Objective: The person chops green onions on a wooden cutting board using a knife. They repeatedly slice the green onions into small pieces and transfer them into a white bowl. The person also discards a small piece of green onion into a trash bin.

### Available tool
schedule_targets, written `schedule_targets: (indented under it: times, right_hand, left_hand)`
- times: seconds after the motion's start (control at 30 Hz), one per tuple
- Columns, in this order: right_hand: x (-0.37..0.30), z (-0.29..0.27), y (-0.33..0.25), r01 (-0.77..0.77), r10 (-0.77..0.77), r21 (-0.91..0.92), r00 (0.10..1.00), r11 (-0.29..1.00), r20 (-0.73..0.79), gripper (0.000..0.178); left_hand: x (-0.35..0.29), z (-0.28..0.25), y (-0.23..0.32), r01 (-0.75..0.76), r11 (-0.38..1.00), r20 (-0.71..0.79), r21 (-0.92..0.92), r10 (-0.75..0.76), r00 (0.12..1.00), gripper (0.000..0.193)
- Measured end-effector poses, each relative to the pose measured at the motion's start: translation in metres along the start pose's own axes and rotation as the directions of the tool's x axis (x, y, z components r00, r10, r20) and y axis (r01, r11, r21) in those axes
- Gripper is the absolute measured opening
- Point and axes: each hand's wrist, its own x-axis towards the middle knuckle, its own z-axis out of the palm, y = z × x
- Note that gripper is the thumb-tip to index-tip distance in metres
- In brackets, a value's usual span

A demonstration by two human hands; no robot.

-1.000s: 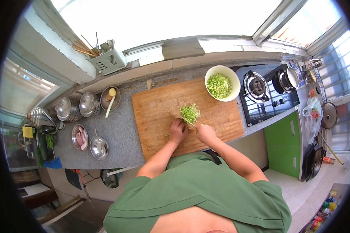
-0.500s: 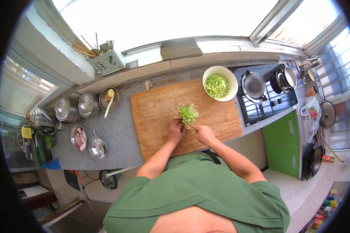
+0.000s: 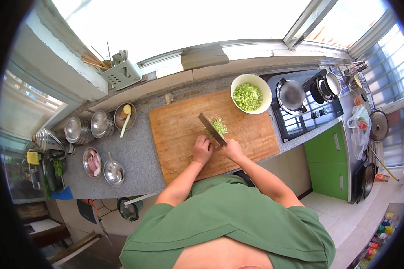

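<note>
On the wooden cutting board (image 3: 177,130), my right hand (image 3: 232,150) grips the handle of a cleaver (image 3: 212,128). Its broad blade is tilted so that the flat shows. My left hand (image 3: 203,150) rests close beside the blade with its fingers curled down on a green stalk (image 3: 190,155); only a short end pokes out on the left, the rest hidden under the hand. Just beyond the blade lies a small heap of chopped green vegetable (image 3: 220,127), partly covered by it. More chopped pieces fill a white bowl (image 3: 268,96) at the board's far right corner.
A gas stove (image 3: 296,123) stands right of the board. On the left counter are several metal bowls, one with raw meat (image 3: 94,163), one with a spoon (image 3: 115,172), one with ginger and a pale stalk (image 3: 126,121). A utensil holder (image 3: 123,74) sits on the sill.
The cleaver has lifted and turned, now showing its flat where only a thin edge showed before. My right hand has moved slightly left and up; my left hand stays nearly in place.
</note>
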Motion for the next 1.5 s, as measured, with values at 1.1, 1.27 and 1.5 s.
schedule_targets:
  times: [1.1, 1.27, 1.5]
  right_hand:
    - [-0.008, -0.014, -0.015, 0.099, -0.079, -0.218, 0.992, 0.971, 0.101, 0.029]
    - [-0.024, -0.026, -0.023, 0.121, -0.106, -0.211, 0.991, 0.970, 0.079, 0.030]
    - [-0.015, -0.008, -0.018, 0.095, -0.056, -0.309, 0.989, 0.946, 0.134, 0.030]
  left_hand:
    - [-0.010, 0.000, -0.005, 0.025, 1.000, -0.029, 0.000, -0.025, 0.999, 0.011]
    - [-0.006, 0.002, -0.004, 0.019, 0.999, -0.057, -0.031, -0.021, 0.998, 0.012]
    - [-0.009, 0.002, -0.004, 0.062, 0.998, -0.042, -0.004, -0.063, 0.997, 0.012]
